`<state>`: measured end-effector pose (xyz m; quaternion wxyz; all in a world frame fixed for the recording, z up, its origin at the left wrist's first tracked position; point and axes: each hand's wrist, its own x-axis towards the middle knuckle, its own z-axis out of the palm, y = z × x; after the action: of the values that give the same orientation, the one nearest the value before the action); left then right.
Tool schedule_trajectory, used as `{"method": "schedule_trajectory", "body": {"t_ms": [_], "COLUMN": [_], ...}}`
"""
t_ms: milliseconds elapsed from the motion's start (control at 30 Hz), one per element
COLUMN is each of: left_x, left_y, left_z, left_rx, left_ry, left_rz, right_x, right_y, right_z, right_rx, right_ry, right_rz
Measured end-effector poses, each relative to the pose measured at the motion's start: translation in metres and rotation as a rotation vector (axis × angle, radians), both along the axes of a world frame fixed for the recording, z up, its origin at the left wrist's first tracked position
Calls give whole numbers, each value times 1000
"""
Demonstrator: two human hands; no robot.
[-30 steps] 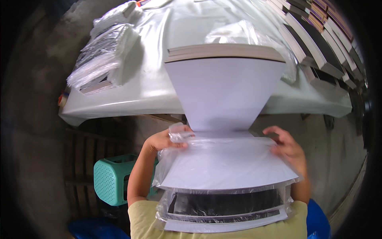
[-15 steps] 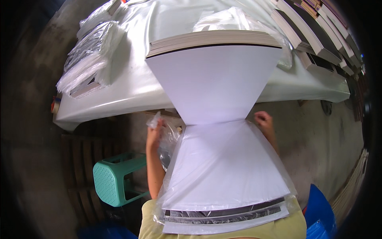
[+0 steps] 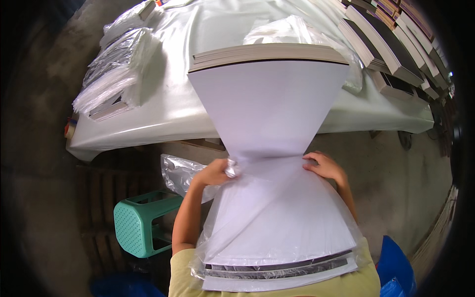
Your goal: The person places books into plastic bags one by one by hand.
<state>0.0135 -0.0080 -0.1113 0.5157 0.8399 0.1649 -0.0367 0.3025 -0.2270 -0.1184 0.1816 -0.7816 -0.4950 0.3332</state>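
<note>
Before the shiny, white-covered table, a thick, white, book-like block stood open, thin clear plastic over its near half. The left hand pinched a crumpled clear bunch. The right hand curled at the far edge; I couldn't tell its grip. Pulling gently, evenly seemed best. I counted 2 hands, 1 block, 1 green plastic stool.

Two sets of fingers, one green stool, one covered table
</note>
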Motion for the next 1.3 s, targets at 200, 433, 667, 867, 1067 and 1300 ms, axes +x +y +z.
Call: {"method": "schedule_trajectory", "body": {"t_ms": [200, 433, 667, 867, 1067, 1300], "left_x": [-14, -13, -30, 24, 45, 48], "left_y": [15, 18, -11, -35, -47, -41], "left_z": [-82, -214, 66, 131, 136, 120], "left_rx": [-560, -371, -860, -741, -491, -656], "left_ry": [-147, -320, -879, -964, -882, -985], "left_rz": [681, 1073, 911, 478, 830, 882], "right_x": [7, 9, -1, -83, -85, -78], "right_y": [-2, 8, 20, 89, 98, 95], "right_z": [-42, -72, 58, 165, 157, 131], "right_rx": [168, 249, 383, 578, 613, 949], "right_ry": [268, 156, 395, 506, 804, 792], "right_rz": [-176, -391, -154, 333, -3, -96]}}
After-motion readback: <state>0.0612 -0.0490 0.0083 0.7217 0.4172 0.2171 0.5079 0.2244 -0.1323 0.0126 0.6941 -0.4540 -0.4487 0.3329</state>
